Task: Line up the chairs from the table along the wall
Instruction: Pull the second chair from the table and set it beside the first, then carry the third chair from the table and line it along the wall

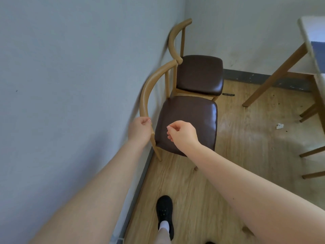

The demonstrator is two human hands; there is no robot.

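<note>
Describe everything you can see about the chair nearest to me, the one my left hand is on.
The near chair has a curved light wooden backrest rail on slim wooden spindles, wooden legs and a dark brown, glossy padded seat that looks like leather. It stands upright on the wood floor, its back against the wall, directly beside the far chair of the same kind. The left hand grips the near end of its backrest rail; the right hand hovers, loosely curled, above the seat.

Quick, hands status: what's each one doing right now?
Left hand: closed on the end of the near chair's backrest.
Right hand: loosely curled above the seat, holding nothing.
</note>
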